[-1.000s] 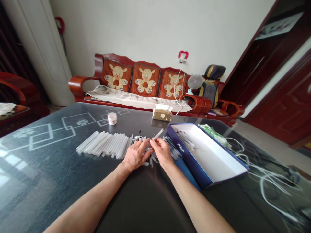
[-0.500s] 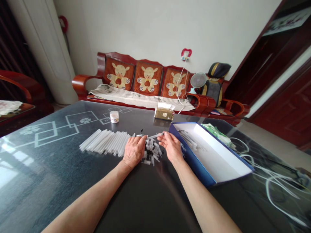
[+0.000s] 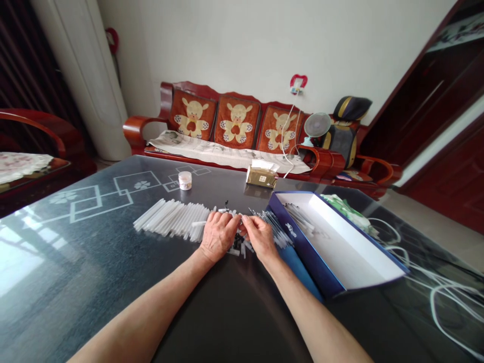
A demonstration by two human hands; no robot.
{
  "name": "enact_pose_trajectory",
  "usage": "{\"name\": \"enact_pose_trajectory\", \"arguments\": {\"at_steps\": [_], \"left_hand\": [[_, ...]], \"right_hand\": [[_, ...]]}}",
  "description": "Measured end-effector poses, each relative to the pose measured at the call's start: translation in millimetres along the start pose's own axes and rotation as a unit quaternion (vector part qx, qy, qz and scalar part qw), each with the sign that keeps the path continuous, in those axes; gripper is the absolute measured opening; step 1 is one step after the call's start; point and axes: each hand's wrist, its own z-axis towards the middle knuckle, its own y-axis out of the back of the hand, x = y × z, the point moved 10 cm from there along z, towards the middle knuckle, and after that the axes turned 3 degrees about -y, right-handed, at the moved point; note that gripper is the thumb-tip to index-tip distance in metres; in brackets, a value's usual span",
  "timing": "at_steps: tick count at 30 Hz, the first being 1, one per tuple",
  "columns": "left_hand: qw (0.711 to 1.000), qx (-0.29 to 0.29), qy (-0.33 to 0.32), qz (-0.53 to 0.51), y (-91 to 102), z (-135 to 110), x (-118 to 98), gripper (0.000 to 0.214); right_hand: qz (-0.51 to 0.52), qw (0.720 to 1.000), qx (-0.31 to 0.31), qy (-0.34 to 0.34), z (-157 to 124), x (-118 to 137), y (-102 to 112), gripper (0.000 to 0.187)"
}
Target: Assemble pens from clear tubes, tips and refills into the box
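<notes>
- The left hand (image 3: 218, 236) lay palm down with its fingers curved and loosely closed; I could not tell whether it gripped anything;
- the right hand (image 3: 260, 238) lay just beside it at 3 o'clock, its fingertips (image 3: 250, 220) drawn in to meet the left hand's; any grip was hidden;
- short black plastic pieces (image 3: 237, 242) and white offcuts lay scattered directly under both hands;
- a neat row of translucent white plastic tubes (image 3: 170, 218) lay touching the left hand at 9 o'clock;
- a fan of thin dark-tipped clear rods (image 3: 273, 228) lay at 2 o'clock, touching the right hand;
- an open navy-and-white cardboard box (image 3: 307, 247) stood at 3 o'clock on the black patterned glass tabletop (image 3: 75, 252), with more thin rods (image 3: 298, 217) inside;
- a small white lidded jar (image 3: 185, 180) stood at 11 o'clock; a gold tissue pack (image 3: 260, 176) lay at 12 o'clock;
- a red wooden sofa (image 3: 139, 128) stood beyond, at 12 o'clock.
</notes>
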Motion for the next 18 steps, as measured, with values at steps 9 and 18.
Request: {"name": "enact_pose_trajectory", "arguments": {"at_steps": [9, 18], "left_hand": [[0.999, 0.040, 0.013, 0.026, -4.1, 3, 1, 0.027], [0.998, 0.053, 0.012, 0.039, -7.8, 2, 2, 0.029]], "right_hand": [[0.020, 0.998, 0.059, -0.006, 6, 5, -1, 0.029], [-0.045, 0.998, 0.035, -0.002, 10, 1, 5, 0.034]]}}
